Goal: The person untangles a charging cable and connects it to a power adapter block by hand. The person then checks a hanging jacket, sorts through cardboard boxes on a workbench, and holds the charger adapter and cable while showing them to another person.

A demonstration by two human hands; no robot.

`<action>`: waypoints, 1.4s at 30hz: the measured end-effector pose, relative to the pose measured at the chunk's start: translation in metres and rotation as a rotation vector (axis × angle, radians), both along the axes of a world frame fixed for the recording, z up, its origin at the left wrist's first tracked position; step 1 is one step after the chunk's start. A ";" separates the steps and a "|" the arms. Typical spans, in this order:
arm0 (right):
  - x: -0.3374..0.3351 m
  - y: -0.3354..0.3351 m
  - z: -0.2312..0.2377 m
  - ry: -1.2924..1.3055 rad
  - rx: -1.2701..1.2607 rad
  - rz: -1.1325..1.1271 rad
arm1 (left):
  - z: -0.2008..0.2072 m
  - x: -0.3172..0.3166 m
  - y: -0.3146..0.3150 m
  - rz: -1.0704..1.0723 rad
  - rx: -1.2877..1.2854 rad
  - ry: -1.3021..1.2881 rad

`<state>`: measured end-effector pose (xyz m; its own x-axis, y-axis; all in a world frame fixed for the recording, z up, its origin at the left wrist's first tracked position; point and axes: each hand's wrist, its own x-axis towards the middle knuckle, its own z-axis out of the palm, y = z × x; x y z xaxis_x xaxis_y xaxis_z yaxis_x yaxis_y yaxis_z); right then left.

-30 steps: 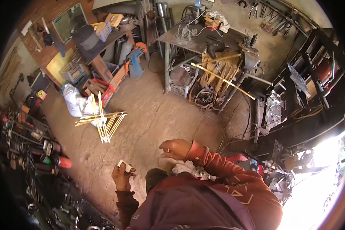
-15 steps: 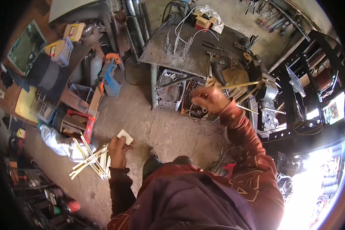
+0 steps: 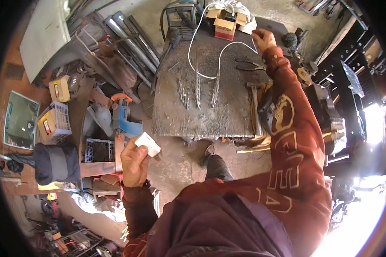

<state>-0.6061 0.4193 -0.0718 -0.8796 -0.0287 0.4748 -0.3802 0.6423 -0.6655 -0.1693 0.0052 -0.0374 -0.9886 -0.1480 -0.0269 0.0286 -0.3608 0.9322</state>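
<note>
My left hand is closed on a small white block with rounded corners and a dark slot in one face, held up between thumb and fingers. Far out over the metal workbench, my right hand has its fingers pinched at the end of a thin white cable. That cable loops across the bench top past several upright rows of metal bits. Beside my right hand stands an opened cardboard box with a white cloth or bag behind it.
Pliers and a hammer lie on the bench's right side. A welding machine sits at its far left corner. Metal pipes lean left of it. A blue metal tool and a crate are at the left.
My body has come closer to the workbench. My right hand has reached forward from near the vise to the white cable. My left hand still holds the white block.
</note>
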 end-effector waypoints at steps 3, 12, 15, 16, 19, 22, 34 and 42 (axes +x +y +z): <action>-0.089 0.002 -0.033 0.114 0.034 -0.240 | 0.015 -0.063 -0.003 -0.017 -0.001 -0.046; -0.212 0.057 -0.083 -0.048 0.171 -0.150 | 0.022 -0.219 -0.021 -0.200 0.170 -0.060; -0.212 0.033 -0.082 -0.112 0.311 -0.193 | -0.004 -0.252 -0.054 -0.292 0.336 -0.034; -0.206 0.024 -0.076 -0.087 0.299 -0.189 | -0.005 -0.250 -0.060 -0.333 0.354 0.003; -0.191 0.046 -0.074 -0.403 0.285 -0.268 | -0.022 -0.277 -0.084 -0.445 0.454 -0.006; -0.150 0.022 -0.077 -0.441 0.167 -0.291 | -0.045 -0.305 -0.116 -0.521 0.474 -0.038; -0.029 -0.021 -0.007 -0.349 0.069 -0.551 | -0.075 -0.333 -0.233 -0.590 0.264 -0.332; -0.072 -0.067 -0.037 -0.319 0.627 -0.467 | -0.042 -0.360 -0.190 -0.637 0.130 -0.269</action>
<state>-0.6785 0.3524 -0.1088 -0.9559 0.1955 0.2194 0.1615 0.9733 -0.1633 -0.5295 -0.1850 -0.0799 -0.8384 0.4789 -0.2604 -0.4506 -0.3399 0.8255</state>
